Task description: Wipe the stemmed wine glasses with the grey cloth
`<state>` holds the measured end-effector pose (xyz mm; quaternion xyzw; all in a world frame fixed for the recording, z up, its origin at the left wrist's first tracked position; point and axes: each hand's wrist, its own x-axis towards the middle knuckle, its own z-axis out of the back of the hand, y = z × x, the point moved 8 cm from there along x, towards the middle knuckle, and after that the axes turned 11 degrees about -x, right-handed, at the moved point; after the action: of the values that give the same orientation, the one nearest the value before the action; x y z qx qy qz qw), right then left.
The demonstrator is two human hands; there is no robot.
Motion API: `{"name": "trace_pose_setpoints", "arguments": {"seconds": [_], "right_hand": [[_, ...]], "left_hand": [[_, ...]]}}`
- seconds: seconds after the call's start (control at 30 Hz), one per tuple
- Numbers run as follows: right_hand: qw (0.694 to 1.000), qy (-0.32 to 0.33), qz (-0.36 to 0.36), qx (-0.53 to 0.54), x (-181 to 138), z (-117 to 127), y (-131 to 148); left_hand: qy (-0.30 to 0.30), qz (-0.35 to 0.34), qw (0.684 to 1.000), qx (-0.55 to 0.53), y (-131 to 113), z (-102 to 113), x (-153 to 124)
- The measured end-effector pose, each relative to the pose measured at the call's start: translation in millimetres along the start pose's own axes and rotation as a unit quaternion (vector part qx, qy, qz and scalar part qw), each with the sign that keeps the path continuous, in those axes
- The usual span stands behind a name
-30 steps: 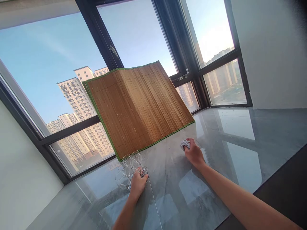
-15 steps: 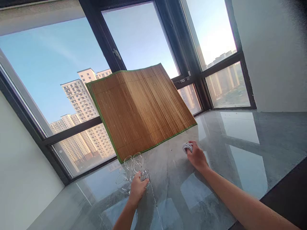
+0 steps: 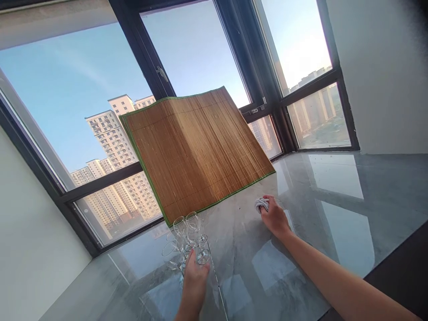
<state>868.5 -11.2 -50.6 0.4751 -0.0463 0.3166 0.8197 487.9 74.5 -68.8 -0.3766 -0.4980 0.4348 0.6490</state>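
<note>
Several clear wine glasses [image 3: 192, 232] stand close together on the glossy grey surface, left of centre. My left hand [image 3: 195, 278] is right at their near side, just short of a glass foot. Its thumb and index finger are apart, and I see nothing held between them; the other fingers are partly hidden. Over the surface to the right, my right hand [image 3: 274, 216] is closed around a bunched white-grey cloth [image 3: 261, 204].
A brown slatted mat [image 3: 200, 147] with green edging leans upright against the dark window frame [image 3: 264, 67] behind the glasses. Grey tiled surface [image 3: 234, 249] runs between and around my hands. A white wall [image 3: 384, 89] rises at the right.
My left hand has drawn back toward me from the glasses, uncovering the foot of the nearest one. My right hand with the cloth has hardly moved.
</note>
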Motion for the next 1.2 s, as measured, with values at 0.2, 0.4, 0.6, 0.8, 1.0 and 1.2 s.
{"name": "trace_pose_setpoints", "arguments": {"seconds": [0.2, 0.4, 0.6, 0.8, 1.0, 1.2], "right_hand": [[1.000, 0.006, 0.001, 0.000, -1, 1, 2], [1.000, 0.000, 0.021, 0.022, -4, 0, 7], [0.999, 0.018, 0.043, 0.021, -6, -3, 10], [0.999, 0.012, 0.039, 0.023, -5, -1, 11], [0.998, -0.012, 0.051, 0.046, -7, 5, 16], [0.995, -0.007, 0.072, 0.067, -7, 5, 19]], "left_hand": [[-0.128, -0.109, 0.983, -0.066, -36, 62, -54], [-0.187, -0.043, 0.978, -0.082, -26, 105, -9], [-0.169, 0.056, 0.964, -0.196, 15, 78, 4], [-0.151, 0.133, 0.955, -0.217, 21, 68, 1], [-0.035, -0.062, 0.993, -0.094, -30, 6, -30], [0.084, -0.244, 0.963, 0.079, -89, -110, -29]]}}
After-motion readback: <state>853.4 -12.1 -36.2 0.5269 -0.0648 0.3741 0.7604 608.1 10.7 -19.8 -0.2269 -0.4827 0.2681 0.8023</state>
